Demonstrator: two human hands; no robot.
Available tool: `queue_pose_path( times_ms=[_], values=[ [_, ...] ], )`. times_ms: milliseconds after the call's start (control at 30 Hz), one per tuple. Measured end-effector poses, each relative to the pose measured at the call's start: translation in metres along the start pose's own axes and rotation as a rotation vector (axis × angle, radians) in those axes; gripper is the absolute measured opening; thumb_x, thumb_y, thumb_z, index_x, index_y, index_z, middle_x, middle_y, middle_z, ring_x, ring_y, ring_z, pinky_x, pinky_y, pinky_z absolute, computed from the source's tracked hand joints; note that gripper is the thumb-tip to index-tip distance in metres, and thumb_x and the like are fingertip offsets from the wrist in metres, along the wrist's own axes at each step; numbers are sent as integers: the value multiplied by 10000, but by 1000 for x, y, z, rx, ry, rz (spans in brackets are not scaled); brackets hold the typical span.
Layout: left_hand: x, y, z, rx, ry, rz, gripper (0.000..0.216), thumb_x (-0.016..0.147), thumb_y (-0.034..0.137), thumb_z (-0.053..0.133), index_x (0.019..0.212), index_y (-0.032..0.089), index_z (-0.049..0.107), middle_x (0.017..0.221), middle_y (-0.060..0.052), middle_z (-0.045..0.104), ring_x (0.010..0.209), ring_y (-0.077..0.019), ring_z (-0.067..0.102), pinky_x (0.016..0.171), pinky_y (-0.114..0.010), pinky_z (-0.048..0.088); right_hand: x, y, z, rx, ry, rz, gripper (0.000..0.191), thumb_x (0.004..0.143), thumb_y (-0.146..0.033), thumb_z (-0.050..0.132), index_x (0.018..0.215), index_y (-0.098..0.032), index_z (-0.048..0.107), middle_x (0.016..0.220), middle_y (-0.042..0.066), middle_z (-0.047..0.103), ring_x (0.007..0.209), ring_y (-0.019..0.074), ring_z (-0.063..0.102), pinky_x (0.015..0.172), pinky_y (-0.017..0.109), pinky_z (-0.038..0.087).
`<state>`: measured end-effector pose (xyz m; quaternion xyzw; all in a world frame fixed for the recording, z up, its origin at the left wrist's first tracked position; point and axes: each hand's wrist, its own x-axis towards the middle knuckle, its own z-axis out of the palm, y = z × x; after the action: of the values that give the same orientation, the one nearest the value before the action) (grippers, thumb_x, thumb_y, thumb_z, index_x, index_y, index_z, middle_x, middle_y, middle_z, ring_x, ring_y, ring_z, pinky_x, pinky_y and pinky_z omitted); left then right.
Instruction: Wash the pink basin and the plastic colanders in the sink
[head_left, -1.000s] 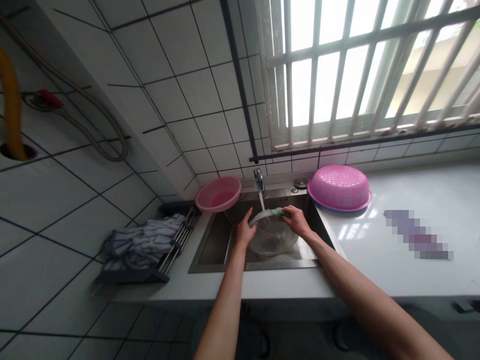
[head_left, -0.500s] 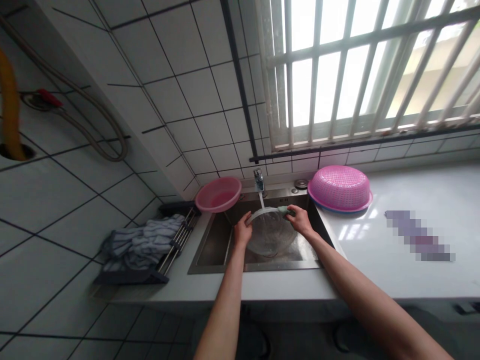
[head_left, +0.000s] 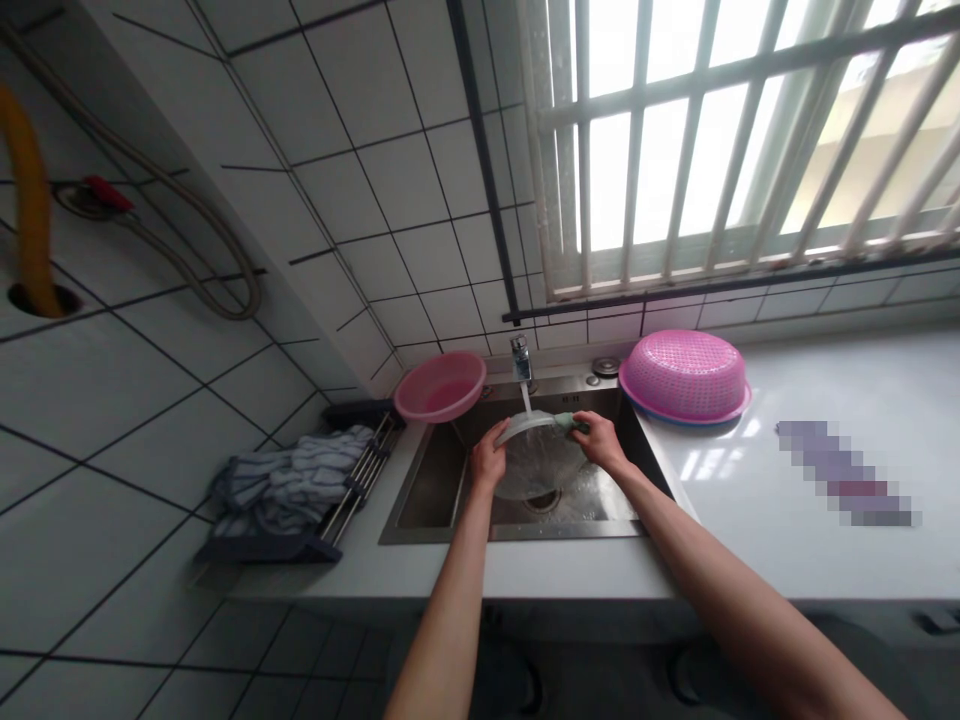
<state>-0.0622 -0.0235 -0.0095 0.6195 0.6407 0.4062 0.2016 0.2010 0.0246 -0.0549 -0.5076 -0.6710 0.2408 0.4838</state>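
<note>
A clear glass bowl (head_left: pixel 537 462) is tilted over the steel sink (head_left: pixel 431 490), under water running from the tap (head_left: pixel 519 360). My left hand (head_left: pixel 488 462) grips the bowl's left rim. My right hand (head_left: pixel 598 440) presses a green cloth (head_left: pixel 568 422) against the bowl's right rim and holds that side too.
A pink basin (head_left: pixel 440 385) sits at the sink's back left corner. An upturned pink colander (head_left: pixel 684 374) rests on the white counter (head_left: pixel 825 400) to the right. A striped cloth (head_left: pixel 289 478) lies on a drying rack (head_left: pixel 352 478) to the left. Tiled walls and a barred window stand behind.
The bowl has been lifted and tilted a little higher under the water, showing the sink drain below. Both hands kept their hold on it.
</note>
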Motion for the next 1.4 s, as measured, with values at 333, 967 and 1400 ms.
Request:
queue_pose_path(
  times_ms=[333, 967, 1400],
  values=[
    [-1, -2, 10, 53, -43, 96, 566, 849, 83, 724, 1392, 239, 691, 1435, -75, 705, 1335, -236, 663, 1205, -384, 475, -5, -22, 0, 15, -8, -137, 140, 824, -161, 663, 928, -213, 740, 905, 27, 643, 831, 196, 631, 793, 295, 475],
    [3, -18, 12, 44, -44, 76, 652, 780, -55, 525, 1350, 201, 711, 1439, -98, 694, 1363, -221, 636, 1226, -389, 451, -2, 1, -1, 7, -63, -9, 240, 768, -168, 743, 999, -209, 796, 1016, 74, 777, 938, 241, 724, 883, 347, 538],
    [3, 11, -2, -139, -79, 88, 733, 814, 99, 606, 1524, 276, 567, 1604, -97, 542, 1434, -280, 557, 1148, -438, 514, -1, -5, -5, 72, -57, -8, 170, 784, -241, 691, 939, -210, 753, 939, 51, 778, 844, 229, 691, 803, 315, 515]
  ],
)
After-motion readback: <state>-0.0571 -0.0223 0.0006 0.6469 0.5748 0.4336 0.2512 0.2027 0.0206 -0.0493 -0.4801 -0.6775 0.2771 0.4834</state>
